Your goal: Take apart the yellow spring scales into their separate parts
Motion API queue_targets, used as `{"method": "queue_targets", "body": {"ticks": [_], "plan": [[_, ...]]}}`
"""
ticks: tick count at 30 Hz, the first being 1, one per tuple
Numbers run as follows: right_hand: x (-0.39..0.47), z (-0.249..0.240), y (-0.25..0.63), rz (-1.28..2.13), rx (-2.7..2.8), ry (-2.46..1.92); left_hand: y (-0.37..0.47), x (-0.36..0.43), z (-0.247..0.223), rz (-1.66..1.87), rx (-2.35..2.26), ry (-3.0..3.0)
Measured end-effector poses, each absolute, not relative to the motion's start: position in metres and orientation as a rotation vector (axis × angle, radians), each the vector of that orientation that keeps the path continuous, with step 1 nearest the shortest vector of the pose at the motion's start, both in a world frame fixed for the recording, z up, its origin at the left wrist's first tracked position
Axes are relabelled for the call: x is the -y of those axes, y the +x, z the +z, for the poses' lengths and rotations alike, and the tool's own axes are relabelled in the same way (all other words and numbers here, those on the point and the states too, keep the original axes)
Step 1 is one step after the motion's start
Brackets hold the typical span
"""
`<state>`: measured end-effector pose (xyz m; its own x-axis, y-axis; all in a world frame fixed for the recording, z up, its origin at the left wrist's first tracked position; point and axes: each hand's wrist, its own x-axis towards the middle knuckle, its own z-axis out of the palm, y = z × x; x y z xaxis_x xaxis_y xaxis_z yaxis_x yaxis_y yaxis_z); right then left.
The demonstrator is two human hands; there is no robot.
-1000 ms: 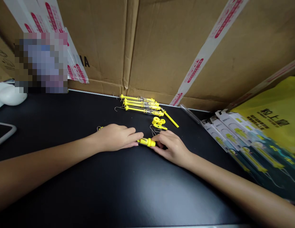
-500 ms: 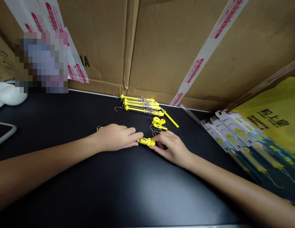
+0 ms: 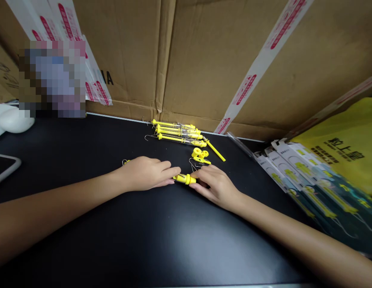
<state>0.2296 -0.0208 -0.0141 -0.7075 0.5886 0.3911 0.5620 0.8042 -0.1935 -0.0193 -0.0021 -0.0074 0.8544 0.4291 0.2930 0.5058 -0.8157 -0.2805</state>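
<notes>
My left hand (image 3: 148, 174) is wrapped round a yellow and clear spring scale (image 3: 182, 179), covering most of its tube. A metal hook and a bit of yellow show beyond the wrist side of that hand. At the scale's right end my right hand (image 3: 214, 185) pinches the yellow end cap (image 3: 192, 180) between thumb and fingers. Just behind the right hand lie loose yellow rings (image 3: 197, 152), a small yellow part (image 3: 201, 161) and wire hooks (image 3: 192, 163). Several similar spring scales (image 3: 180, 133) rest side by side farther back.
A yellow rod (image 3: 216, 151) and a clear tube (image 3: 241, 145) lie at the back right. Boxes with spring scale pictures (image 3: 297, 168) lean at the right beside a yellow bag (image 3: 351, 136). Cardboard (image 3: 198, 60) walls the back. A white-edged device (image 3: 7, 168) sits far left.
My right thumb and fingers have shifted slightly on the yellow end cap, showing a little more of it. The left hand and everything else stay in place.
</notes>
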Motion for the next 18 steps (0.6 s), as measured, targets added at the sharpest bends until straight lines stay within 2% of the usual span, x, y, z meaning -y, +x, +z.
{"method": "queue_targets", "body": {"ticks": [18], "plan": [[0.0204,-0.0155,0.231,0.086,2.532,-0.85,-0.0192,0.0026,-0.0069,-0.297,0.708,-2.682]]}}
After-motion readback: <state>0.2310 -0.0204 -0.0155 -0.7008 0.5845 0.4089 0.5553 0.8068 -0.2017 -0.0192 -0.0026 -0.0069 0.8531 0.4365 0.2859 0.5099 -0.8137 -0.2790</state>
